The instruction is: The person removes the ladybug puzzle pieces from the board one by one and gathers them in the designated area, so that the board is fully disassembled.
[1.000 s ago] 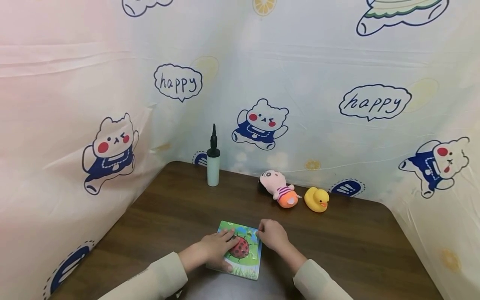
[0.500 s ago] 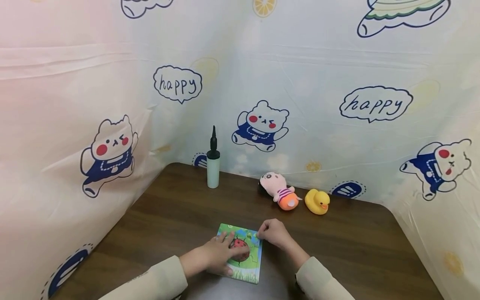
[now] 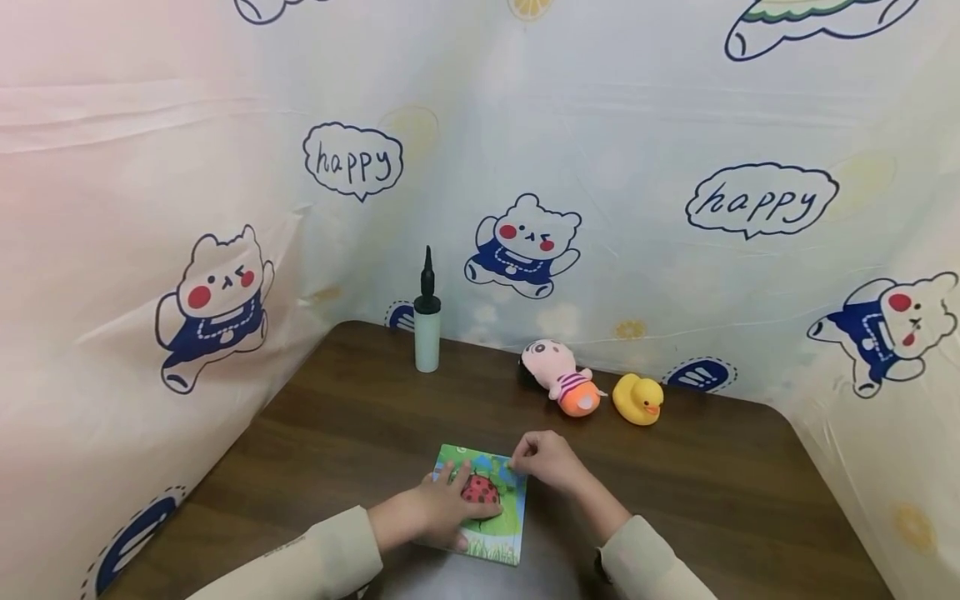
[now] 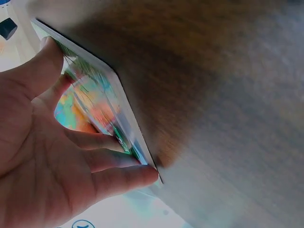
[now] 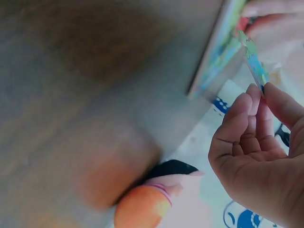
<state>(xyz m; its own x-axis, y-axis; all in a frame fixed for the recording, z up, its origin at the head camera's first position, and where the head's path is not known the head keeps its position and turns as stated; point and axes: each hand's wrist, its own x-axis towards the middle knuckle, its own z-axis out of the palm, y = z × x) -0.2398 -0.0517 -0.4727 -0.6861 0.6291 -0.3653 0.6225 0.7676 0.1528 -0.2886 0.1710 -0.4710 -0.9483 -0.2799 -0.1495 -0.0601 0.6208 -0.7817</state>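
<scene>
A square jigsaw puzzle (image 3: pixel 495 546) with a red ladybug on green lies on the table, near the front. My left hand (image 3: pixel 438 508) rests flat across its left part with the fingers spread and the thumb over the ladybug. In the left wrist view, the little finger reaches the puzzle's edge. My right hand (image 3: pixel 551 460) is at the puzzle's upper right corner. Between thumb and fingertips it pinches a thin green and blue puzzle piece (image 5: pixel 255 61), which stands tilted above the board in the right wrist view. My fingers hide the piece's near end.
On the brown table (image 3: pixel 337 417), a pale green hand pump (image 3: pixel 427 337) stands upright at the back. A pink plush doll (image 3: pixel 562 379) and a yellow rubber duck (image 3: pixel 637 400) sit at the back right. Printed cloth (image 3: pixel 622 125) hangs behind and at both sides.
My left thumb has shifted to the right over the ladybug, and the fingers have spread a little. My right hand stays at the corner, still pinching, with only a slight shift.
</scene>
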